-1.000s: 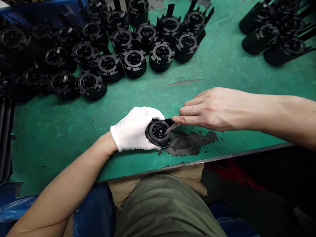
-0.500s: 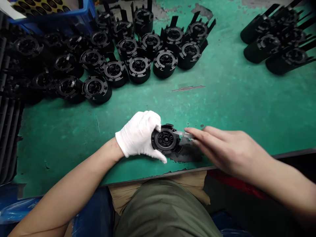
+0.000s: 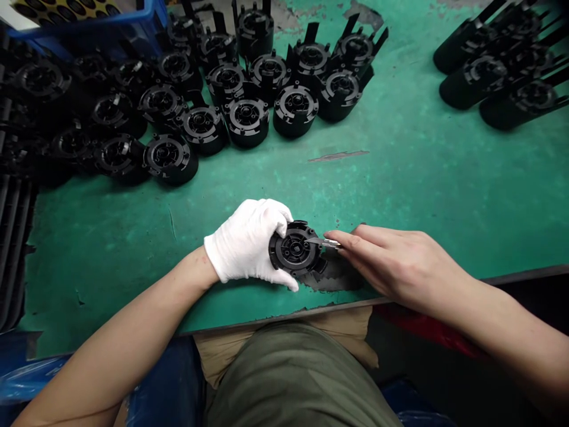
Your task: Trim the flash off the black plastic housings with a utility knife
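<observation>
My left hand (image 3: 255, 240), in a white glove, is wrapped round the left side of a round black plastic housing (image 3: 294, 249) near the table's front edge. Its ringed end with small openings faces up. Bare and closed, my right hand (image 3: 395, 258) pinches a craft knife (image 3: 331, 242) from the right. The pointed blade lies over the upper right part of the housing's face, by a small round hole. Whether the tip touches the plastic, I cannot tell. The knife's handle is hidden in my fingers.
Many similar black housings (image 3: 246, 121) stand upright at the back left. Another group of housings (image 3: 473, 80) stands at the back right. A blue bin (image 3: 95, 35) with a sheet of round stickers is at the far left. The green tabletop (image 3: 422, 184) is worn in places.
The knife has moved slightly left, its blade now farther over the housing's face. My left hand keeps its hold on the housing; the whole view has shifted a little.
</observation>
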Demonstrator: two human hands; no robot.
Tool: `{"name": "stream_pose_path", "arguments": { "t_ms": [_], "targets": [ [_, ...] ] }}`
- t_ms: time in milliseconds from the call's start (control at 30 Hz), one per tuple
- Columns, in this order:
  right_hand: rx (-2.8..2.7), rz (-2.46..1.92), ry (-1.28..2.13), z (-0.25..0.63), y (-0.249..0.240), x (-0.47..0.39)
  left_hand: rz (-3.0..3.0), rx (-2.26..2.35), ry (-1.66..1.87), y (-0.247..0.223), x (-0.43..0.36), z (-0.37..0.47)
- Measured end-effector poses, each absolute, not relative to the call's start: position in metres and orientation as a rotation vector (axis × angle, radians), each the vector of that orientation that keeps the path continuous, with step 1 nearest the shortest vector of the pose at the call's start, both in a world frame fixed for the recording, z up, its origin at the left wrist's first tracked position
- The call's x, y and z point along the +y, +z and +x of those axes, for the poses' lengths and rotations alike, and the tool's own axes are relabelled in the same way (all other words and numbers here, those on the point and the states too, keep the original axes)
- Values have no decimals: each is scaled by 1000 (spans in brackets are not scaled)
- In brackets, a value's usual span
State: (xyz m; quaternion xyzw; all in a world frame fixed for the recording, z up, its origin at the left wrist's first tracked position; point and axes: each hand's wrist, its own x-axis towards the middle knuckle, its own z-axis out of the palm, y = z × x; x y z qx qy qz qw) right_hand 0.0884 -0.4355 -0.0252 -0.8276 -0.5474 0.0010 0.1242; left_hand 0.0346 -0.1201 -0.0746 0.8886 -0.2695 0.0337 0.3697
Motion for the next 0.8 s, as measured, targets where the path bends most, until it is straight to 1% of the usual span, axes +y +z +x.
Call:
{"name": "stream_pose_path", "arguments": {
  "t_ms": [400,567,700,800],
  "targets": [
    [-1660,-2387,8,97,-22,-432,2249,-743,156,-75,-119,35],
    [-1699,-2314,17,102,-21,-431,2268,-723,120,-74,-119,35],
    [-1720,-2311,15,106,-19,-429,2242,-782,228,-74,-120,35],
    [-1737,-2308,26,108,-19,-430,2242,-790,245,-75,-120,35]
  ]
}}
